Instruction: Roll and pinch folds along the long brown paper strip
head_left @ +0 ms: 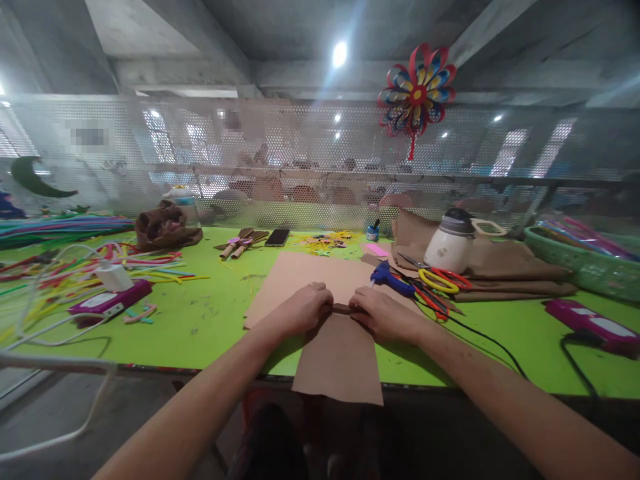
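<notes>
A strip of brown paper (340,360) lies toward me, its near end hanging over the table's front edge. Its far end is folded or rolled into a narrow band between my hands. My left hand (313,308) pinches the left end of that band, fingers curled. On the right end, the fingers of my right hand (375,312) are closed in the same way. Under and beyond both hands spreads a larger sheet of light brown paper (295,273). Just right of my right hand lies a blue glue gun (393,279) with a black cord.
Scissors with yellow handles (437,281), a white bottle (449,243) and folded brown paper (520,260) sit at the right. Purple power strips (111,301) lie on both sides of the green table (190,333). A phone (277,238) and paper scraps (327,241) are at the back.
</notes>
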Demonstrator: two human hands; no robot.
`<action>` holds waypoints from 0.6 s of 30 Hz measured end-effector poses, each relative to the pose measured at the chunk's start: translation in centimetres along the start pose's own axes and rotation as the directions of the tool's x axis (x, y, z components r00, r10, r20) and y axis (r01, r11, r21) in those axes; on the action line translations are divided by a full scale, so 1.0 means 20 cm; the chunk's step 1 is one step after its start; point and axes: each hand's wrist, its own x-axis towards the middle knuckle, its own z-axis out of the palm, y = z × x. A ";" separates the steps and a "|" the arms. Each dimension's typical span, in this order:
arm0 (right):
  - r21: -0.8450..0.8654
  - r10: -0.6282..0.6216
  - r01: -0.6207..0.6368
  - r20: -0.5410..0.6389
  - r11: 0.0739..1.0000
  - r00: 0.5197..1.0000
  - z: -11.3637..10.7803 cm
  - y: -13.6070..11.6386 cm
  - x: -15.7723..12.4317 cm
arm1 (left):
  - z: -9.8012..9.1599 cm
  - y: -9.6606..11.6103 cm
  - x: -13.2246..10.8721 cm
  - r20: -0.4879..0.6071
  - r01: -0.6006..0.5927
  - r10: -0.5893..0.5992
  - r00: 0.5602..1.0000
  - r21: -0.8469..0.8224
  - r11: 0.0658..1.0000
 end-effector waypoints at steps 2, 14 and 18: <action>0.027 -0.003 0.003 -0.009 1.000 1.000 0.02 0.02 0.00 | 0.00 0.00 0.00 -0.005 0.002 -0.002 1.000 0.005 1.000; -0.127 -0.067 0.063 -0.022 0.990 0.998 0.06 0.03 0.02 | 0.05 0.03 0.03 -0.027 -0.020 0.023 0.999 0.121 0.992; -0.137 -0.067 0.067 0.001 0.988 0.998 0.05 0.02 0.02 | 0.04 0.04 0.02 -0.016 -0.047 0.050 0.999 0.152 0.987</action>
